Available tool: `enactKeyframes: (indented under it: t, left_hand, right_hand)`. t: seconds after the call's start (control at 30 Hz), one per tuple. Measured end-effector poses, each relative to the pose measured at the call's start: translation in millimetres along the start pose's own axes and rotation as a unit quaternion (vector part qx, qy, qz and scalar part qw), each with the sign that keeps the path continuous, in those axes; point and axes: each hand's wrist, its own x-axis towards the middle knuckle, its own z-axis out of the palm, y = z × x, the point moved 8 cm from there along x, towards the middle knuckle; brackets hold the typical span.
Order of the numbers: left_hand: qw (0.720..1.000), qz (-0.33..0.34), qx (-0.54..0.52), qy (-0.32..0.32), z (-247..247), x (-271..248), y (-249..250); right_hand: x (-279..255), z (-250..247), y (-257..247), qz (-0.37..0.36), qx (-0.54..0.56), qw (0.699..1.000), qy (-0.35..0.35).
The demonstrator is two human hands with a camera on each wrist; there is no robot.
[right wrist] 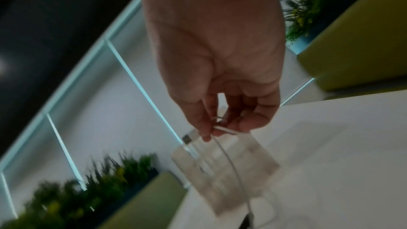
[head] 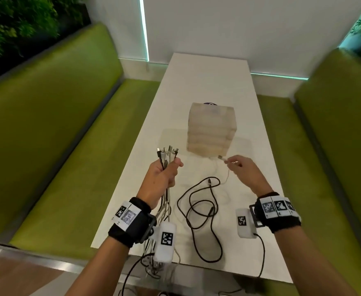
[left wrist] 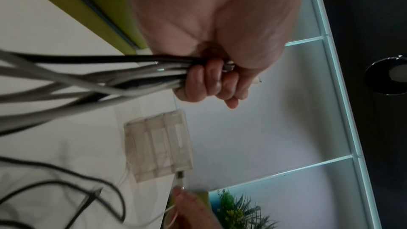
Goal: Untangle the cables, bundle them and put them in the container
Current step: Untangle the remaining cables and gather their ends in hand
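Observation:
My left hand [head: 165, 173] grips a bunch of white and black cables [head: 167, 155] just below their plugs, which stick up above the fist; their tails hang past the table's near edge. The left wrist view shows the fingers [left wrist: 211, 83] curled round that bunch [left wrist: 110, 76]. My right hand [head: 237, 167] pinches a white cable [head: 223, 159] right behind its USB plug [right wrist: 190, 137], above the table. A translucent ribbed container [head: 211, 129] stands upright mid-table, just beyond both hands. A loose black cable [head: 198, 210] lies in loops on the table between my wrists.
The narrow white table [head: 207, 82] runs away from me to a white wall. Green benches [head: 58, 124] flank it on both sides. Plants [head: 15, 22] stand behind the benches. A dark round object [head: 210, 103] peeks out behind the container.

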Motion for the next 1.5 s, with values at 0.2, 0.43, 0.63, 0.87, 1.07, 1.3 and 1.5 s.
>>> enactKeyframes:
  t: [0.2,0.43,0.63,0.87,1.07,1.3,1.5]
  left_hand:
    - [0.999,0.006,0.023,-0.030,40.3,6.8,-8.2]
    - [0.999,0.018,0.006,-0.050,55.0,0.7,-1.1]
    - [0.997,0.023,-0.067,0.025,27.3,6.7,-2.0]
    - [0.986,0.041,-0.141,0.082,-15.3,9.9,6.4]
    - [0.953,0.081,-0.285,0.060,-35.4,2.8,34.8]
    - [0.945,0.110,-0.292,0.094,-59.8,-10.4,46.4]
    - [0.929,0.134,-0.331,0.100,-82.6,-12.5,57.2]
  right_hand:
    - [-64.5,3.5,-69.6,-0.076,0.165,0.983,0.002]
    - [-101.7,29.2,-105.4,-0.125,0.139,0.982,0.041]
    - [-113.2,25.3,-105.3,-0.141,0.188,0.965,0.115]
    - [-102.9,40.0,-67.6,-0.068,-0.003,0.998,0.010]
    - [-65.6,65.2,8.0,-0.011,-0.246,0.962,-0.121]
    - [-41.6,31.2,16.1,-0.053,-0.269,0.961,0.032]
    - [-41.2,-5.4,32.5,-0.015,-0.204,0.976,0.074]
